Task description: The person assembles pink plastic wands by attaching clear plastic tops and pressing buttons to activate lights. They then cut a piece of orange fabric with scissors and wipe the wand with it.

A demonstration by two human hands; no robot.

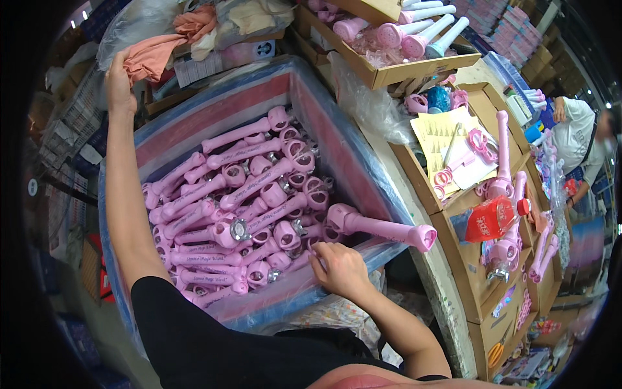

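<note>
At the far left, my left hand (121,91) is closed on a salmon-coloured cloth (150,58), its arm stretched along the left side of a large bin (272,84) lined with clear plastic. The bin holds a heap of pink toy wands (253,185) with open cage-like heads, some showing clear or silvery parts. Over the bin's near right rim, my right hand (345,269) has its thumb and fingers slightly apart beside the heap. Nothing shows in its grip, though some fingers are hidden. One larger pink wand (382,228) leans across the right rim, its end sticking out.
At the back, a cardboard box (414,71) contains pink and pale wand parts. Cardboard trays on the right bench hold yellow sheets (431,139), a red drink bottle (490,218), wands and orange-handled scissors (496,353). A co-worker in a white shirt (576,133) is at the far right.
</note>
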